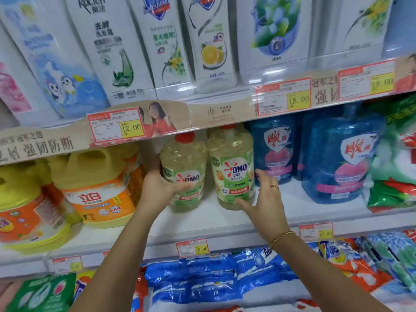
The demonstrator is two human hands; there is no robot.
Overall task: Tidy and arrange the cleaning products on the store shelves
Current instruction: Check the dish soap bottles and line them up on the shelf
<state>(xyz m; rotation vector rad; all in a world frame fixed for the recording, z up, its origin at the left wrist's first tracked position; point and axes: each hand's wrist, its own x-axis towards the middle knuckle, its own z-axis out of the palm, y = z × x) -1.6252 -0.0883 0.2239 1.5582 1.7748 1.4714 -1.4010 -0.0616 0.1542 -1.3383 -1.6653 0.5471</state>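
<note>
Two clear, pale-yellow red-capped bottles labelled "OMO" stand side by side on the middle shelf (225, 221). The left hand (157, 188) wraps the left OMO bottle (184, 158), while the right hand (267, 201), fingers spread, touches the right OMO bottle (231, 154) low down. Price tags above read 12.00 (117, 126) and 18.00 (283, 96).

Only one camera looked at the scene, worn on the person's head. It faced forward and a little down at the store shelves, very close, with the left arm (121, 251) and the right arm (319, 264) showing from the bottom edge. The left OMO bottle (186, 167) on the middle shelf (202, 224) sat near the middle of the picture. The tall bottles (108, 48) above and the blue bags (198, 282) below were cut off at the edges.
</note>
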